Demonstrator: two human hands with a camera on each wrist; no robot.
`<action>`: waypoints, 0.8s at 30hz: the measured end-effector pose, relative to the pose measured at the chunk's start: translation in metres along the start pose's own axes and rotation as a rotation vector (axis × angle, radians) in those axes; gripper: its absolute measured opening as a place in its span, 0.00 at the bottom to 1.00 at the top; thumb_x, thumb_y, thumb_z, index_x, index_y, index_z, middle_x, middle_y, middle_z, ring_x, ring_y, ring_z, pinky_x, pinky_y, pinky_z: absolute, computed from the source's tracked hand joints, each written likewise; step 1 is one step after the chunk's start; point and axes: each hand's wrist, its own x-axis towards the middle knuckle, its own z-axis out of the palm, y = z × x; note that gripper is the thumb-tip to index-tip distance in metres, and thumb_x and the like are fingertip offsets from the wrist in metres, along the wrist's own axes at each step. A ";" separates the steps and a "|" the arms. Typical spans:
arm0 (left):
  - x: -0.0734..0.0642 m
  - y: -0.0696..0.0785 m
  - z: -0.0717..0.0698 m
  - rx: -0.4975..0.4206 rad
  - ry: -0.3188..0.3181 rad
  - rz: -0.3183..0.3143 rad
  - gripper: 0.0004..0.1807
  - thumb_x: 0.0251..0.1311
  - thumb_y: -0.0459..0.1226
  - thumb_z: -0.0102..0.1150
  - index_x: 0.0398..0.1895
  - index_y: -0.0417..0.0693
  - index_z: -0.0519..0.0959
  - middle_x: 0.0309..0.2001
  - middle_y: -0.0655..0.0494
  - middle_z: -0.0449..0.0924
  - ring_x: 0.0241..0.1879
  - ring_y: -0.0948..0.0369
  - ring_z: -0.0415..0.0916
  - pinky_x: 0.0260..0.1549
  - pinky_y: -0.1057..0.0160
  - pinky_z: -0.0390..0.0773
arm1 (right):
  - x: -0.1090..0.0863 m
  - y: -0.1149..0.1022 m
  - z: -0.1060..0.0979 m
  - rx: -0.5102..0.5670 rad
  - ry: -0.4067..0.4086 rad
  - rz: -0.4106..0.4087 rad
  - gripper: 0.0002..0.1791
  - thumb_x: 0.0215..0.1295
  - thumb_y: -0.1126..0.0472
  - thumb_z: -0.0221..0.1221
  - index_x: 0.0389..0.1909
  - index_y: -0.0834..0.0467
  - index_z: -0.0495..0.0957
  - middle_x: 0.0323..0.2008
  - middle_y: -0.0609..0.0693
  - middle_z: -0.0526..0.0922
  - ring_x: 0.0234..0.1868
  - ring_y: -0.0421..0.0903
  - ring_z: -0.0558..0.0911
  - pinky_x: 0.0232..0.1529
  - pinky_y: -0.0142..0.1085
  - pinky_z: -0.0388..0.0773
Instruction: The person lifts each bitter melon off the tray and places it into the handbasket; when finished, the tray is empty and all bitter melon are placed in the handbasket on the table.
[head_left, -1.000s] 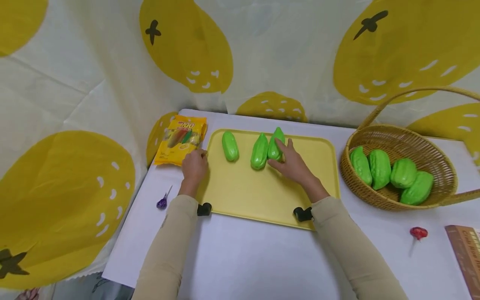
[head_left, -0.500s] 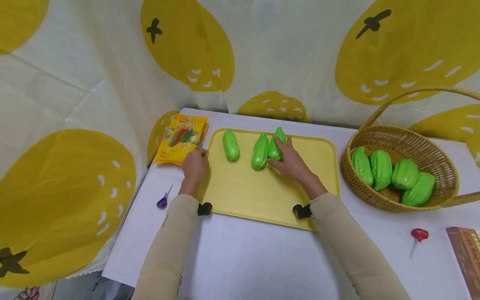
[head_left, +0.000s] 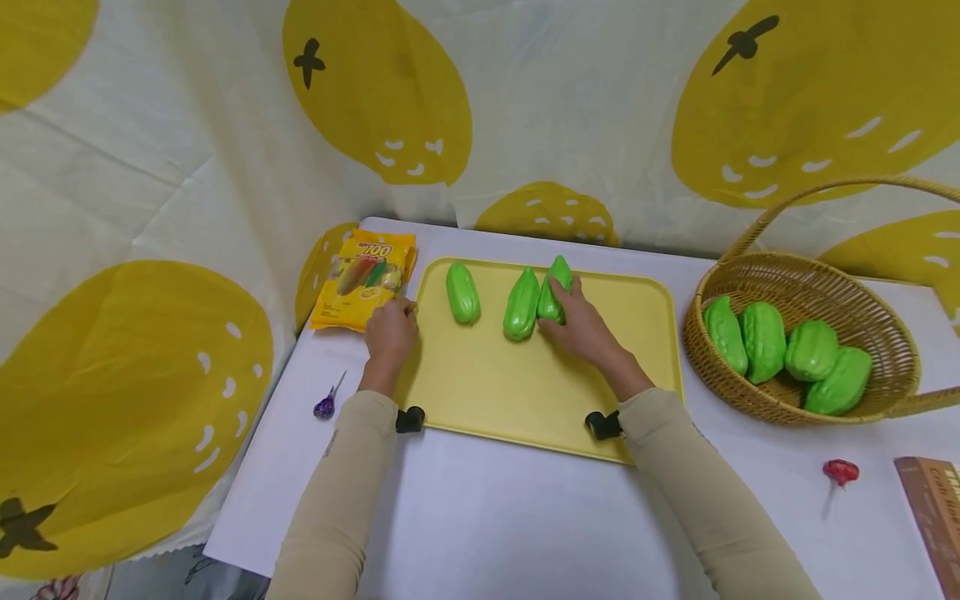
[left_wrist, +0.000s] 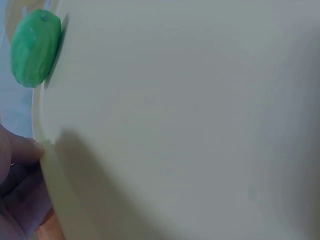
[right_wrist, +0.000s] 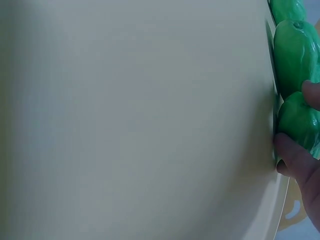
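A yellow tray [head_left: 480, 375] lies on the white table, and my left hand [head_left: 391, 333] grips its left rim. In the left wrist view the thumb [left_wrist: 30, 150] presses on the rim, with the fingers curled outside it. My right hand [head_left: 583, 329] holds a glossy, ribbed green papaya-like fruit [head_left: 557, 287] between thumb and fingers at the back of the tray. Close to its left lies a second such fruit [head_left: 521, 304], and a third one [head_left: 462, 293] is farther left. The right wrist view shows fingers on both sides of the held fruit [right_wrist: 297, 120].
A wicker basket [head_left: 705, 354] with a tall handle, holding several green fruits [head_left: 763, 342], stands right of the tray. A yellow candy bag [head_left: 352, 287] and a purple lollipop [head_left: 325, 407] lie left. A red lollipop [head_left: 841, 472] and a brown box [head_left: 930, 508] lie front right.
The right hand's thumb and fingers have closed in around the rightmost fruit on the tray. The left hand stays at the tray's rim.
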 end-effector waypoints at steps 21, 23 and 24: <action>0.000 0.002 -0.002 0.000 0.002 -0.014 0.14 0.72 0.35 0.55 0.52 0.48 0.87 0.51 0.45 0.88 0.47 0.41 0.85 0.44 0.42 0.83 | -0.018 -0.002 -0.005 -0.021 0.015 0.014 0.44 0.73 0.57 0.59 0.82 0.59 0.47 0.79 0.74 0.36 0.72 0.75 0.63 0.70 0.63 0.66; 0.000 0.001 -0.002 0.003 -0.001 -0.015 0.14 0.72 0.35 0.55 0.52 0.48 0.87 0.51 0.45 0.88 0.47 0.41 0.85 0.44 0.42 0.83 | -0.019 -0.002 -0.006 -0.018 0.015 0.012 0.44 0.73 0.57 0.59 0.82 0.59 0.47 0.79 0.74 0.35 0.73 0.75 0.63 0.70 0.63 0.66; 0.000 0.001 -0.002 0.004 -0.001 -0.015 0.14 0.72 0.35 0.55 0.52 0.48 0.87 0.51 0.45 0.88 0.47 0.41 0.85 0.44 0.42 0.83 | -0.020 -0.003 -0.006 -0.019 0.018 0.009 0.44 0.73 0.57 0.59 0.82 0.59 0.48 0.79 0.74 0.36 0.72 0.75 0.63 0.70 0.63 0.66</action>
